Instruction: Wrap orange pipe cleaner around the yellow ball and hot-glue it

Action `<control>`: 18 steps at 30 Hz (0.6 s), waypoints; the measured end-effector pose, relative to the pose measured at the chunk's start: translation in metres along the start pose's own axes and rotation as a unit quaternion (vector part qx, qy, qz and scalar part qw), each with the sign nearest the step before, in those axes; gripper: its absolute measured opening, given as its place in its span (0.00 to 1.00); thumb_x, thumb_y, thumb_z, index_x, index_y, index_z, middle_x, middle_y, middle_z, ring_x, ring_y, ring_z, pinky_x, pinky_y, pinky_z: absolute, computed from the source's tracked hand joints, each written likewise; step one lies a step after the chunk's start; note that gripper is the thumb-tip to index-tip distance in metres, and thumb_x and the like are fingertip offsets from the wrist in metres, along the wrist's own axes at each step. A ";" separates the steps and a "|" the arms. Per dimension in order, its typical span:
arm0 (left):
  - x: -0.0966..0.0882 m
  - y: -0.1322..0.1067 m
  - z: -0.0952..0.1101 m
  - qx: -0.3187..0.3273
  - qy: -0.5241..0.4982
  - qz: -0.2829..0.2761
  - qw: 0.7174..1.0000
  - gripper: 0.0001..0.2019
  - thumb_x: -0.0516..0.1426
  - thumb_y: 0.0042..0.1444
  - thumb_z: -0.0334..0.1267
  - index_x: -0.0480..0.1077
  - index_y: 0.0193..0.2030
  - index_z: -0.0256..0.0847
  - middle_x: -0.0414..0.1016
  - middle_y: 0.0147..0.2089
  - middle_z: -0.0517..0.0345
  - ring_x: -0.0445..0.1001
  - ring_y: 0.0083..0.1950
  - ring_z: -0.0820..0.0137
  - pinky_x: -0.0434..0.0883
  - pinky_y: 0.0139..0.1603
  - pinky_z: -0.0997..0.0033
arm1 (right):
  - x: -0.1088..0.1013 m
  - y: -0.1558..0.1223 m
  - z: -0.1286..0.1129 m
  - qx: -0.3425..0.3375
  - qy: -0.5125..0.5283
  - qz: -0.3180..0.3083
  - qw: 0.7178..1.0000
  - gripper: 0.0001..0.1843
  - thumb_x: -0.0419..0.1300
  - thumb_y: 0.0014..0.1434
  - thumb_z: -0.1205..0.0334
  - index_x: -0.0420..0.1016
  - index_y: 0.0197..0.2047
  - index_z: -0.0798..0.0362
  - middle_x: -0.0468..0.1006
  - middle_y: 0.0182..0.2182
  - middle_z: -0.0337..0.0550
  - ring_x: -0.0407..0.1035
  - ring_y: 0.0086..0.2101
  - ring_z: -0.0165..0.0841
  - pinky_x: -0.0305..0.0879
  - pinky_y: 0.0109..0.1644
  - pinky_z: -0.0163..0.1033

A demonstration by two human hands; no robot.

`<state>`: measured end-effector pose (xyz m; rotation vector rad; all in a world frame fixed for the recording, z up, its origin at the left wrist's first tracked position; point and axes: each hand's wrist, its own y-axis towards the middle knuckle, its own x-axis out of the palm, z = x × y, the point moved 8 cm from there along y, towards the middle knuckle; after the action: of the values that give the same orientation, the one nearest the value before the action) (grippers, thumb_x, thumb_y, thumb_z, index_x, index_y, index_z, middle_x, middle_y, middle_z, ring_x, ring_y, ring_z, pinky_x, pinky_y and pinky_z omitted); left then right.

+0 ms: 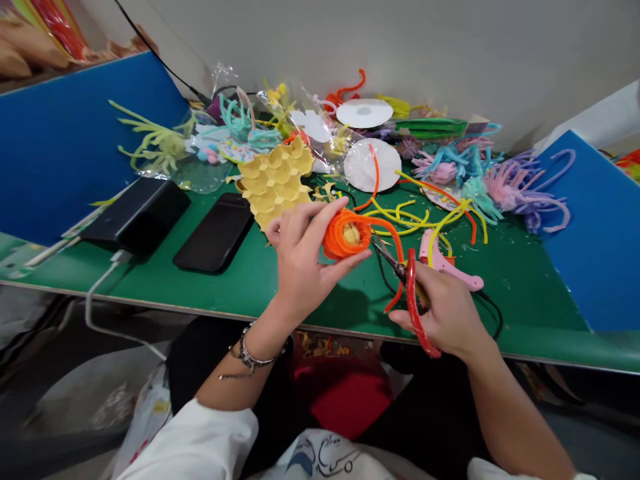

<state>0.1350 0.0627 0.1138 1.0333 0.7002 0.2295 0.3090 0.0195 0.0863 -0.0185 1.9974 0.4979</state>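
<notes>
My left hand [305,257] grips an orange pipe-cleaner coil [336,239], wound round with a pale yellow centre facing up. From the coil a loose orange tail bends right and down. My right hand [443,303] is closed around red-handled scissors [413,293]; their blades point left toward the coil's lower right edge, close to the tail. Whether the blades touch the coil I cannot tell. Just beyond my right hand lies a pink glue gun [450,265]. Behind my left hand is a piece of yellow egg-carton material [274,179].
Yellow pipe cleaners [400,217] are strewn behind the scissors. A black phone [214,233] and a black box-shaped device [137,215] with a white cable are at left. Blue panels [595,227] flank the green table [530,287]. Two white discs [369,167] and pastel fuzzy bundles lie at the back.
</notes>
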 end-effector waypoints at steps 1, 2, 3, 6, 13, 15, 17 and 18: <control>-0.001 0.000 0.000 0.003 -0.001 0.003 1.000 0.28 0.55 0.59 0.61 0.70 0.58 0.45 0.76 0.47 0.54 0.72 0.47 0.63 0.57 0.48 0.63 | 0.001 0.000 0.001 0.003 0.000 -0.005 1.000 0.30 0.53 0.56 0.30 0.64 0.29 0.51 0.68 0.20 0.37 0.59 0.20 0.30 0.50 0.26 0.34; -0.001 0.000 0.001 0.008 -0.001 0.005 1.000 0.28 0.55 0.58 0.60 0.70 0.58 0.45 0.75 0.46 0.54 0.72 0.46 0.63 0.57 0.47 0.64 | 0.002 0.000 0.002 0.005 0.001 -0.009 1.000 0.30 0.53 0.56 0.30 0.64 0.29 0.51 0.68 0.20 0.37 0.59 0.20 0.30 0.50 0.26 0.34; -0.002 0.000 0.002 0.014 -0.002 0.005 1.000 0.27 0.56 0.58 0.60 0.70 0.58 0.45 0.75 0.46 0.55 0.72 0.46 0.63 0.58 0.47 0.64 | 0.002 0.000 0.002 0.004 0.002 -0.013 1.000 0.30 0.53 0.56 0.30 0.65 0.29 0.51 0.68 0.20 0.37 0.59 0.20 0.30 0.50 0.26 0.34; -0.003 0.000 0.007 0.027 -0.001 0.001 1.000 0.27 0.56 0.60 0.58 0.70 0.59 0.44 0.75 0.46 0.54 0.71 0.45 0.64 0.58 0.47 0.64 | 0.003 0.001 0.002 -0.001 0.004 -0.015 1.000 0.30 0.52 0.57 0.30 0.66 0.30 0.52 0.66 0.19 0.35 0.57 0.20 0.29 0.49 0.26 0.34; 0.000 -0.002 0.016 0.054 -0.001 -0.020 0.998 0.28 0.52 0.62 0.59 0.68 0.61 0.43 0.75 0.48 0.53 0.71 0.47 0.63 0.58 0.49 0.64 | 0.001 0.000 -0.004 -0.025 0.018 -0.005 1.000 0.31 0.50 0.58 0.30 0.68 0.32 0.53 0.61 0.18 0.32 0.54 0.18 0.28 0.48 0.24 0.34; 0.003 -0.002 0.018 0.061 -0.006 -0.023 0.998 0.28 0.52 0.62 0.59 0.68 0.61 0.42 0.75 0.47 0.53 0.71 0.47 0.63 0.58 0.48 0.64 | 0.002 0.000 -0.004 -0.026 0.018 0.000 1.000 0.32 0.49 0.59 0.30 0.68 0.33 0.53 0.61 0.17 0.32 0.54 0.17 0.28 0.48 0.24 0.34; 0.005 -0.004 0.021 0.068 -0.013 -0.022 0.997 0.28 0.52 0.62 0.58 0.68 0.60 0.41 0.75 0.47 0.52 0.71 0.47 0.64 0.58 0.48 0.64 | 0.002 0.000 -0.004 -0.027 0.015 0.004 1.000 0.32 0.49 0.59 0.30 0.69 0.34 0.54 0.61 0.17 0.31 0.53 0.17 0.28 0.48 0.24 0.34; 0.006 -0.004 0.022 0.070 -0.017 -0.021 0.997 0.28 0.52 0.63 0.57 0.69 0.60 0.40 0.75 0.47 0.52 0.72 0.47 0.64 0.58 0.49 0.64 | 0.002 0.000 -0.004 -0.029 0.014 0.007 0.999 0.32 0.49 0.59 0.30 0.69 0.34 0.54 0.61 0.17 0.31 0.53 0.17 0.28 0.48 0.24 0.34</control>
<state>0.1527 0.0479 0.1147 1.1516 0.7145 0.1267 0.3046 0.0187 0.0865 -0.0467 2.0121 0.5674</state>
